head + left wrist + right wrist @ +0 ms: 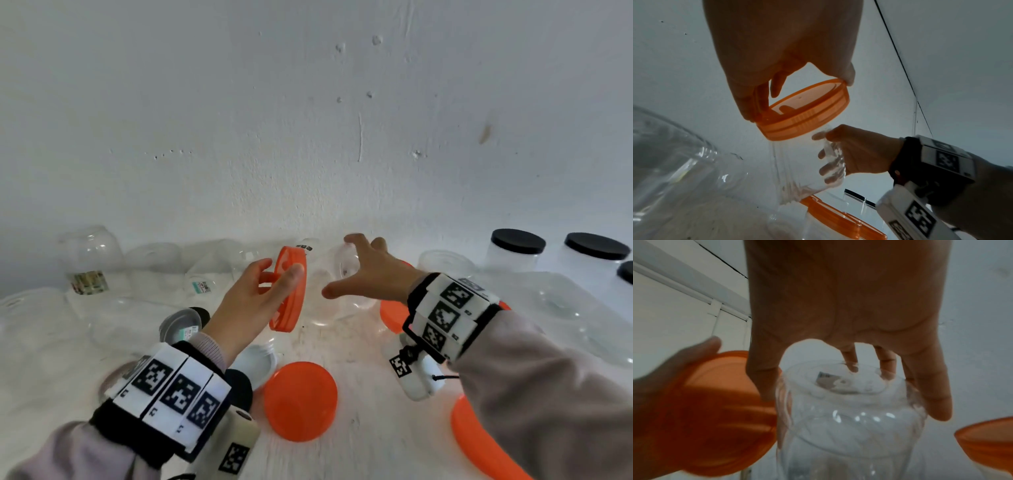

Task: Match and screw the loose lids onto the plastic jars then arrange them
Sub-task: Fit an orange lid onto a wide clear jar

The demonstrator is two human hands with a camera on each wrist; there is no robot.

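My left hand (274, 277) holds an orange lid (289, 291) on edge above the table, thumb on one rim and fingers on the other. In the left wrist view the orange lid (807, 113) sits right at the mouth of a clear jar (797, 170). My right hand (346, 267) grips that clear jar (329, 301) round its base, tilted toward the lid. The right wrist view shows my right hand (851, 386) with thumb and fingers curled over the jar's bottom (849, 410), and the orange lid (715, 402) to the left. Whether the lid's threads have caught is hidden.
Loose orange lids (299, 401) (479, 442) lie near me on the white table, beside a white lid (255, 363). Several empty clear jars (92, 260) crowd the back left. Black-lidded jars (517, 253) and a large clear jar (565, 308) stand at right. A wall rises close behind.
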